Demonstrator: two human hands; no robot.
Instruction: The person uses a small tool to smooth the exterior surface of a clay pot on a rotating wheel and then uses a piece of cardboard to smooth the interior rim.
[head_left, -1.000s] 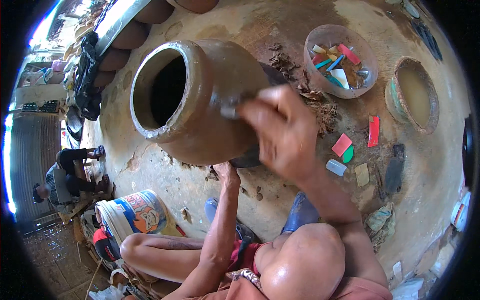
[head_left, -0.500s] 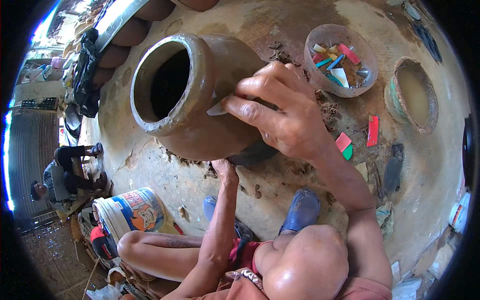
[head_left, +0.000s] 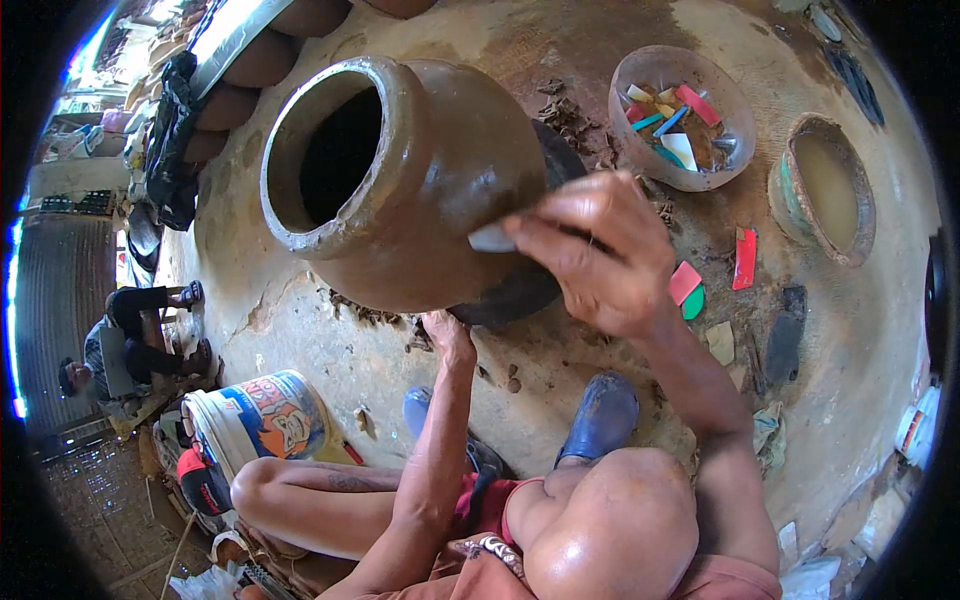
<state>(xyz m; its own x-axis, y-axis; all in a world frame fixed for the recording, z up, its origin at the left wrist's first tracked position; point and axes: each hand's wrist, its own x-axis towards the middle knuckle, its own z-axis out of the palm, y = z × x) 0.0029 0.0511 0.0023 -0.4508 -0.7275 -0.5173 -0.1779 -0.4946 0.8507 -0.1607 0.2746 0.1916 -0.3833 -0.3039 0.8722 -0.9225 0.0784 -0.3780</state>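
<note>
A large brown wet-clay pot [head_left: 470,190] with a thick rolled rim stands before me, its dark mouth facing left. Beneath it is a dark round base [head_left: 515,295]. My right hand [head_left: 615,255] pinches a small pale scraper [head_left: 490,238] between thumb and fingers, its edge at the pot's wall below the neck. The fingers are slightly blurred. My left hand [head_left: 447,332] is at the near underside of the pot, by the base; its fingertips are hidden there, so what they grip does not show.
On the right are a clear tub [head_left: 682,120] of coloured scraper pieces and a pot of cloudy water [head_left: 830,190]. Red strips [head_left: 745,260] and a dark flat block [head_left: 788,335] lie nearby. Clay scraps [head_left: 570,115] surround the base. A bucket [head_left: 260,420] stands left; a person [head_left: 130,345] sits beyond.
My right hand has moved the scraper from near the pot's neck rightward and down over its shoulder. My left hand has barely shifted, still at the underside.
</note>
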